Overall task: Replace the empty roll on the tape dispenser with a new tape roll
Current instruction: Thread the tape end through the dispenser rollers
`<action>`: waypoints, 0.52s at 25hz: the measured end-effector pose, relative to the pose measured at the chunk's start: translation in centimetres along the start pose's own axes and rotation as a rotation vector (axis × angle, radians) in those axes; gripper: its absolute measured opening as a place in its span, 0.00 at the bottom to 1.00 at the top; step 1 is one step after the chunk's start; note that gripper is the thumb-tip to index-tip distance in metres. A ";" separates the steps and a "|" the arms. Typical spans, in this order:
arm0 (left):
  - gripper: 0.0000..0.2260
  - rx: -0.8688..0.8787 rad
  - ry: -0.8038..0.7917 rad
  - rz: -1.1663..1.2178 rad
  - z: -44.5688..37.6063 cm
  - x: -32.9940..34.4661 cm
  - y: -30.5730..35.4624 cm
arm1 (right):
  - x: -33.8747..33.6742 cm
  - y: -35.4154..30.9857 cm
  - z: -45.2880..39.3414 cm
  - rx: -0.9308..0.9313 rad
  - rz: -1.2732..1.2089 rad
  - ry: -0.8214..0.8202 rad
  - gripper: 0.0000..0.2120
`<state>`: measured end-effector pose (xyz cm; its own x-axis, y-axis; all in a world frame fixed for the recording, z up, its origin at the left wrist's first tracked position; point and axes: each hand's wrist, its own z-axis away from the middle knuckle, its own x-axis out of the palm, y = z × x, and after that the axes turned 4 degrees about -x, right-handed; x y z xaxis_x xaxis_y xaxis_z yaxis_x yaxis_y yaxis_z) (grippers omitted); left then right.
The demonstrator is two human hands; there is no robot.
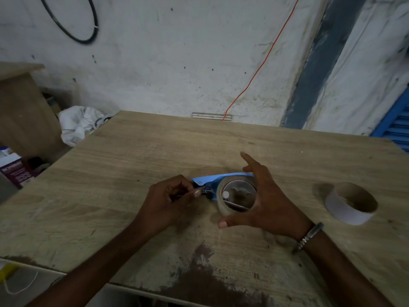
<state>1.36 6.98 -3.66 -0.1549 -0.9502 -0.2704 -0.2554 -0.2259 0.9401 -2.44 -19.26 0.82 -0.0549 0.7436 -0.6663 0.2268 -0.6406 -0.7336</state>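
Blue plastic tape dispenser lies flat, clear tape roll mounted; left hand pinches the tape end, right hand spread open beside the roll, gripping nothing.

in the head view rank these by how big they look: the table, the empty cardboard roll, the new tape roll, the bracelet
1. table, by far the largest
2. empty cardboard roll and new tape roll: they look alike, and the right hand partly covers the tape roll, so I won't rank them
3. bracelet, smallest
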 end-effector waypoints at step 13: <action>0.07 0.359 -0.115 -0.256 0.1 -1.7 2.0 | -2.2 -1.1 2.8 0.409 -0.704 -0.195 0.19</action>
<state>1.01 8.13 -1.30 -0.1439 -0.8390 -0.5248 -0.6106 -0.3421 0.7142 -5.34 -20.75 2.71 -0.2271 0.9737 -0.0176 -0.2923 -0.0854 -0.9525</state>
